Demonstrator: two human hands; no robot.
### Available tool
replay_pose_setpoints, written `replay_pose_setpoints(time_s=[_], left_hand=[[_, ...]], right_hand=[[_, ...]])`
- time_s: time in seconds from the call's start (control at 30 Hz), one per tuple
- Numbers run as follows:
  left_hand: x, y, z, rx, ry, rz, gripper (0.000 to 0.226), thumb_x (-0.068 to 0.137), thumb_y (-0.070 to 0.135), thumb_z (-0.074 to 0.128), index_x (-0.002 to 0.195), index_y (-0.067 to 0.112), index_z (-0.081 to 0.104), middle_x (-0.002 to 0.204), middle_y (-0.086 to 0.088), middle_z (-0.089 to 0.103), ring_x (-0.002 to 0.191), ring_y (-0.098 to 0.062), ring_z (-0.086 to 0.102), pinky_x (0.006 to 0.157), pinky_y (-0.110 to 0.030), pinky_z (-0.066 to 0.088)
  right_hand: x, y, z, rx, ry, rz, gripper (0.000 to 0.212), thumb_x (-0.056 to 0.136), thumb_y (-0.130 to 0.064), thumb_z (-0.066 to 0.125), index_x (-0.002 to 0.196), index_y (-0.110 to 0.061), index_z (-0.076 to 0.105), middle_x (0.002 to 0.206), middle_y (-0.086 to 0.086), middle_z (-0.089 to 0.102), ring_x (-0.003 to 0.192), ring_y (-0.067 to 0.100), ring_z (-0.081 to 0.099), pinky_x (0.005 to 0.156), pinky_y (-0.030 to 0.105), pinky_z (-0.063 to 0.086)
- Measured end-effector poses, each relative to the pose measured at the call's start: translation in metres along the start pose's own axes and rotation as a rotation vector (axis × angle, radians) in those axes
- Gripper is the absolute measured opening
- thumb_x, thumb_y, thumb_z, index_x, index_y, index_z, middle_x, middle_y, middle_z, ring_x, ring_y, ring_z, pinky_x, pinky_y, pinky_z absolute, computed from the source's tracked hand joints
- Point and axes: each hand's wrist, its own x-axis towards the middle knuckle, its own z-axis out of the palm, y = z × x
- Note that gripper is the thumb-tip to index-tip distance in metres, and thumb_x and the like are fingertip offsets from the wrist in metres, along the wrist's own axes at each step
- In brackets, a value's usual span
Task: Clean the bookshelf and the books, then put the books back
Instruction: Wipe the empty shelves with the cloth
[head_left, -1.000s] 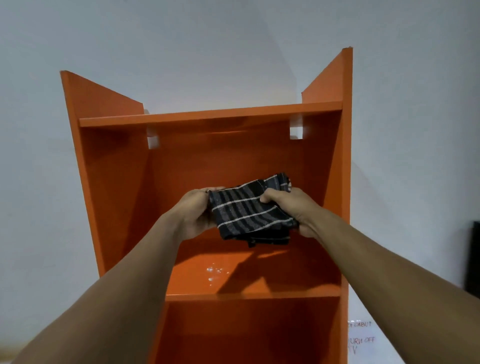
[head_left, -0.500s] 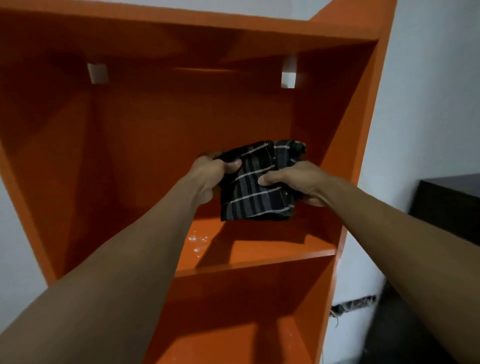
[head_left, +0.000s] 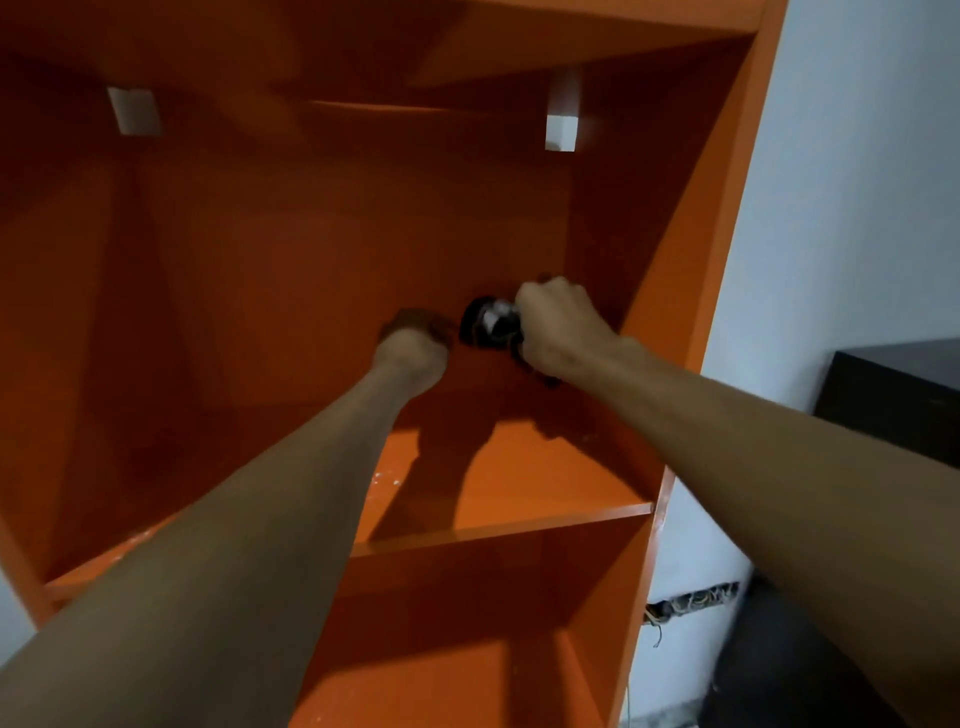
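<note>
White wall flanks the orange bookshelf (head_left: 727, 218). Deep in its compartment, the right hand (head_left: 561, 327) grips a bunched dark cloth (head_left: 488, 322) near the rear right corner. The left hand (head_left: 413, 356) is curled just beside it; whether it pinches the cloth, I cannot tell. The shelf board (head_left: 545, 493) lies below both hands, with pale specks (head_left: 384, 478) toward its front left.

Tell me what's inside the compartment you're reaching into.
The right hand grips a bunched cloth, with the left hand fisted beside it. White specks lie on the shelf board. The left forearm hides the board's left part.
</note>
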Motion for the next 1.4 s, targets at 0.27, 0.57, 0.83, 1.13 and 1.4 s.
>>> replay_pose_setpoints(time_s=[0.27,0.57,0.83,1.13,1.4], left_hand=[[-0.02,-0.033,0.048,0.61,-0.399,-0.069,0.035,0.101,0.031,0.04,0.123,0.017,0.063,0.114,-0.011,0.066,0.086,-0.028,0.057,0.072,-0.033,0.045],[-0.038,-0.023,0.052,0.62,-0.393,-0.161,0.035,0.104,0.027,0.035,0.124,0.012,0.058,0.117,-0.014,0.061,0.103,-0.035,0.06,0.076,-0.036,0.044],[-0.061,-0.017,0.042,0.676,-0.402,-0.189,0.034,0.106,0.024,0.031,0.127,0.011,0.055,0.099,-0.007,0.057,0.087,-0.026,0.058,0.075,-0.036,0.047],[-0.075,-0.014,0.04,0.739,-0.449,-0.182,0.036,0.106,0.021,0.034,0.138,0.009,0.045,0.125,-0.015,0.056,0.103,-0.031,0.058,0.089,-0.041,0.049],[-0.082,-0.017,0.032,0.735,-0.463,-0.122,0.036,0.105,0.019,0.034,0.137,0.005,0.044,0.134,-0.02,0.053,0.115,-0.038,0.056,0.099,-0.048,0.045]], right_hand=[[-0.007,0.006,0.085,-0.064,-0.23,0.146,0.007,0.088,-0.02,0.056,0.095,-0.017,0.056,0.113,0.014,0.061,0.117,0.037,0.049,0.103,0.055,0.035],[0.005,0.023,0.1,-0.006,-0.368,0.104,0.027,0.096,-0.019,0.048,0.12,-0.015,0.059,0.123,0.011,0.06,0.11,0.034,0.057,0.095,0.048,0.05],[-0.039,0.009,0.081,-0.264,-0.316,0.051,0.029,0.098,-0.01,0.051,0.126,-0.01,0.057,0.124,0.016,0.058,0.116,0.039,0.053,0.086,0.057,0.051],[-0.085,0.005,0.056,-0.252,-0.288,0.124,0.017,0.094,-0.013,0.054,0.109,-0.006,0.06,0.1,0.013,0.062,0.094,0.035,0.06,0.07,0.043,0.054],[-0.111,-0.02,-0.023,-0.315,-0.679,0.257,0.035,0.101,-0.018,0.044,0.069,-0.005,0.043,0.044,0.005,0.046,0.034,0.015,0.042,0.049,0.028,0.035]])
